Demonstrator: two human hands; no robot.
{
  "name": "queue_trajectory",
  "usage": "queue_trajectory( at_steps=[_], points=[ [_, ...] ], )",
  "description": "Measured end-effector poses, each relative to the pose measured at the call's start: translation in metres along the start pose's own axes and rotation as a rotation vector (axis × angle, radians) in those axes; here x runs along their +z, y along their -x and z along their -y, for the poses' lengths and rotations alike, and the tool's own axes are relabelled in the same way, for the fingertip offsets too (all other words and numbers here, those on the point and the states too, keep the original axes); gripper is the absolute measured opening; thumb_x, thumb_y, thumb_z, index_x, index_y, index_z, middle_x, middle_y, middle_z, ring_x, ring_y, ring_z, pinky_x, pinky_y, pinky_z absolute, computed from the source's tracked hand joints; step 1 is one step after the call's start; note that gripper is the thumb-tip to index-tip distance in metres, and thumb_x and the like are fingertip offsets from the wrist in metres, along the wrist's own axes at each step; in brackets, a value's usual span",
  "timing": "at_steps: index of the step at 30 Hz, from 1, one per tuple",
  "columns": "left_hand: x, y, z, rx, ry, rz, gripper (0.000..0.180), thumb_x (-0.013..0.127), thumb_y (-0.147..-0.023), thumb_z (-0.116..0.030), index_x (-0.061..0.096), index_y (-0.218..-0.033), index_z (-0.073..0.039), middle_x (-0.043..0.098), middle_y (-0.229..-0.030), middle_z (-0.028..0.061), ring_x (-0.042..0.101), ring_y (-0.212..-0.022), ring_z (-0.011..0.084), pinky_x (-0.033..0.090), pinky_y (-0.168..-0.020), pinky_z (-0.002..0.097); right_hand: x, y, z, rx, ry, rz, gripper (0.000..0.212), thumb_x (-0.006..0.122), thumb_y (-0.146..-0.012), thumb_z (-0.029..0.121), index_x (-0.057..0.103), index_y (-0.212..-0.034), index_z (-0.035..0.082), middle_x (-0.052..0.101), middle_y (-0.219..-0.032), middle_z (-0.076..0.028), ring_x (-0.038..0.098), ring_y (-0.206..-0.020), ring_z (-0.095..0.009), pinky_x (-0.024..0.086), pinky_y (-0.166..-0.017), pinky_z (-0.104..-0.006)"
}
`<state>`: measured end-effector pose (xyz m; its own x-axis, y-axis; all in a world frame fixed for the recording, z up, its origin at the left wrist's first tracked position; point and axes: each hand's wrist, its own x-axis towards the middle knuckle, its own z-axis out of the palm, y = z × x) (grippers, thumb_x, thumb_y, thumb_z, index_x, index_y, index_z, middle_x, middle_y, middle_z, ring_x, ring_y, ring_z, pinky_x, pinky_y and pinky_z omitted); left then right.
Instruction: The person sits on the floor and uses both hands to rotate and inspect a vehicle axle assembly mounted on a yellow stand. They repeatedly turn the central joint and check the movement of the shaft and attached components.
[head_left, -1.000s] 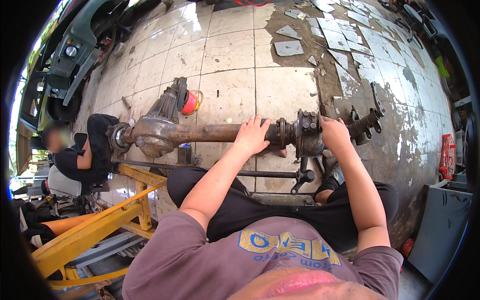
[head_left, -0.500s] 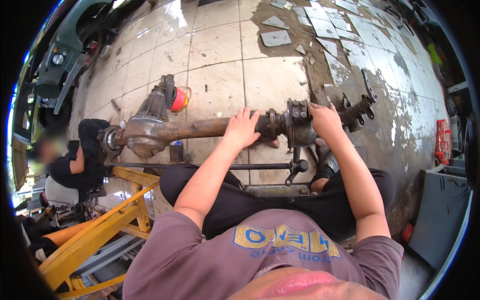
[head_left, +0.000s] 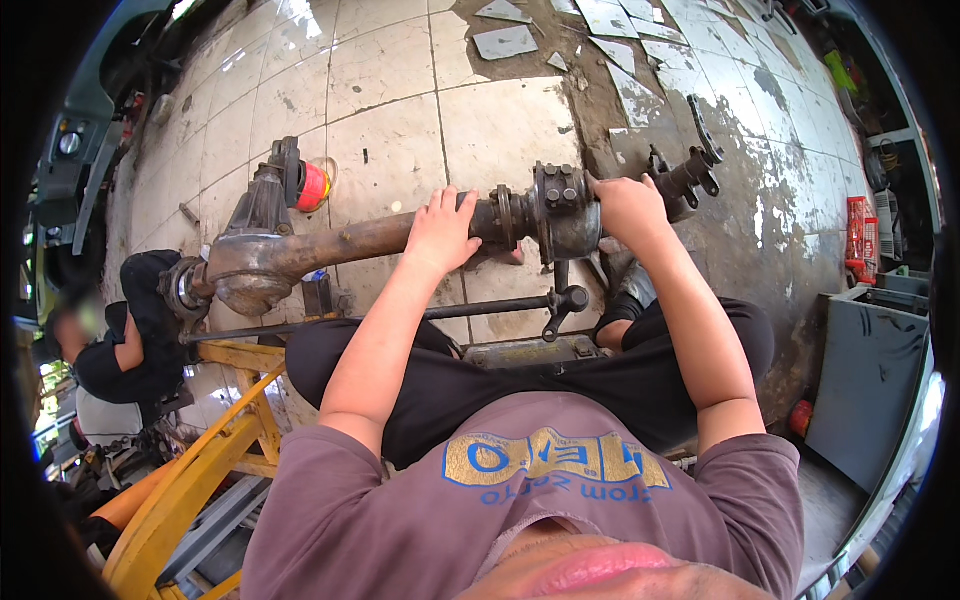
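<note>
A rusty, greasy axle housing (head_left: 350,243) lies crosswise in front of me. Its bulging differential case (head_left: 252,270) is at the left, and a bolted steering knuckle (head_left: 570,232) at the right. My left hand (head_left: 438,232) lies over the tube left of the flange, fingers spread and thumb apart. At the knuckle's right side, my right hand (head_left: 634,208) grips the metal, one finger against the bolted block; the lower fingers are hidden. Beyond it a dark spindle end (head_left: 688,180) sticks out to the upper right. A long tie rod (head_left: 490,308) runs along the near side.
Another person (head_left: 140,340) sits at the left beside the axle's end. A yellow metal frame (head_left: 200,460) stands at lower left. A red tin (head_left: 313,187) sits behind the axle. Broken tiles (head_left: 505,42) lie farther off; a grey cabinet (head_left: 865,380) stands at right.
The whole scene has shifted left and slightly up in the picture as my view turned. Both hands keep their places on the axle.
</note>
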<state>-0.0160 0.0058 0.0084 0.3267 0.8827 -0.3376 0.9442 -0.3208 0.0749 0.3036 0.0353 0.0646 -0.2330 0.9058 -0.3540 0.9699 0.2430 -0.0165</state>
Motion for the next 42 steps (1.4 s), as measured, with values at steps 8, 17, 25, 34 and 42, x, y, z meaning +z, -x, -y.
queue_trajectory(
  at_steps=[8,17,25,34,42],
  points=[
    [-0.004,0.002,-0.001,0.001,-0.012,0.005,0.092,0.082,-0.093,-0.039,0.035,-0.168,-0.014,0.042,-0.162,0.0225,0.039,-0.154,0.039,0.044,-0.12,0.0533,0.021,-0.01,0.003,-0.071,-0.061,-0.139,0.044,0.051,-0.098,0.007,0.069,-0.137,0.01,0.072,-0.139,-0.008,0.069,-0.128,-0.03,0.042,-0.119,-0.0638],
    [-0.004,-0.001,-0.002,-0.011,0.002,0.007,0.091,0.082,-0.093,-0.04,0.037,-0.168,-0.014,0.041,-0.165,0.0217,0.038,-0.155,0.0385,0.042,-0.121,0.0529,0.0,-0.018,0.008,-0.055,-0.005,-0.036,0.04,0.051,-0.096,0.007,0.073,-0.13,0.011,0.073,-0.137,-0.008,0.069,-0.129,-0.029,0.043,-0.118,-0.0615],
    [0.0,0.002,0.0,-0.01,-0.012,-0.034,0.092,0.082,-0.091,-0.042,0.039,-0.166,-0.013,0.045,-0.159,0.02,0.041,-0.152,0.0371,0.044,-0.118,0.0516,-0.005,-0.022,0.016,-0.074,0.001,0.007,0.031,0.052,-0.096,0.01,0.077,-0.115,0.007,0.077,-0.125,-0.013,0.073,-0.119,-0.033,0.048,-0.113,-0.0604],
    [0.002,-0.002,-0.001,0.01,0.009,-0.048,0.09,0.082,-0.091,-0.041,0.041,-0.165,-0.013,0.044,-0.159,0.0201,0.039,-0.153,0.0377,0.044,-0.118,0.0517,0.025,-0.017,0.005,-0.095,-0.048,-0.175,0.032,0.053,-0.097,0.01,0.077,-0.117,0.006,0.077,-0.126,-0.012,0.072,-0.121,-0.032,0.054,-0.107,-0.0512],
    [0.005,-0.002,-0.001,-0.002,-0.004,-0.044,0.089,0.081,-0.092,-0.041,0.04,-0.166,-0.013,0.044,-0.16,0.0206,0.039,-0.154,0.0378,0.043,-0.119,0.0513,0.025,-0.017,0.007,-0.071,-0.096,-0.2,0.032,0.053,-0.096,0.007,0.075,-0.119,0.003,0.075,-0.132,-0.016,0.073,-0.116,-0.036,0.056,-0.104,-0.0483]
  ],
)
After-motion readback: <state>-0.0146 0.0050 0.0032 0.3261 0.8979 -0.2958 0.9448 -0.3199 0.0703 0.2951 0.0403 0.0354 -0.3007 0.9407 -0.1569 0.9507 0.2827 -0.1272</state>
